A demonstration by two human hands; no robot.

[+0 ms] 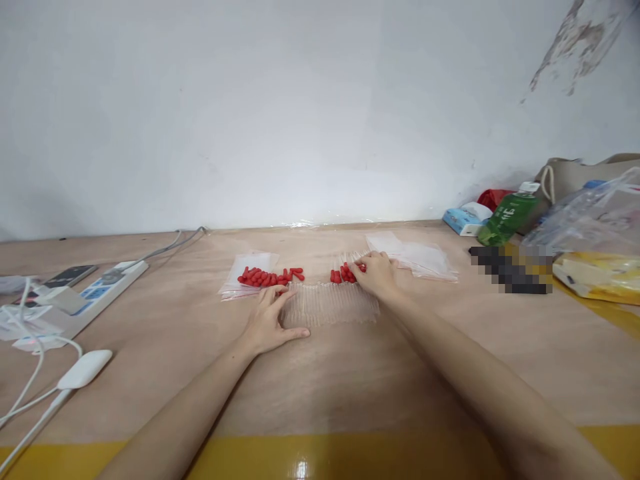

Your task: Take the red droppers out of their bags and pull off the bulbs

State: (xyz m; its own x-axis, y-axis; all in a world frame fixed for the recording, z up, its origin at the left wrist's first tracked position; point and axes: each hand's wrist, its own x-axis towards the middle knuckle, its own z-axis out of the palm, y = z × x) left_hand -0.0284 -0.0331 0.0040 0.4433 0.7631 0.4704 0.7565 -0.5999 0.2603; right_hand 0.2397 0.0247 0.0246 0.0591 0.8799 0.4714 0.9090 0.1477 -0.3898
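Observation:
A row of thin clear plastic tubes point(333, 303) lies side by side on the wooden table. My left hand point(267, 320) rests at the row's left end, its fingers and thumb spread apart around the edge. At the far right of the row, my right hand point(377, 275) is closed with its fingertips on a red cap point(362, 267). More red caps point(343, 273) sit beside those fingertips, with clear tubes stretching behind them. The right fingers partly hide this spot. A pile of loose red caps point(265, 277) lies on clear plastic bags point(233, 283) to the left.
More clear bags point(425, 259) lie at the right. A power strip point(107, 290) with cables and a white adapter point(86, 369) occupies the left side. A green bottle point(510, 215), tissue pack point(465, 220) and plastic bags point(595, 220) stand at the right, near the wall.

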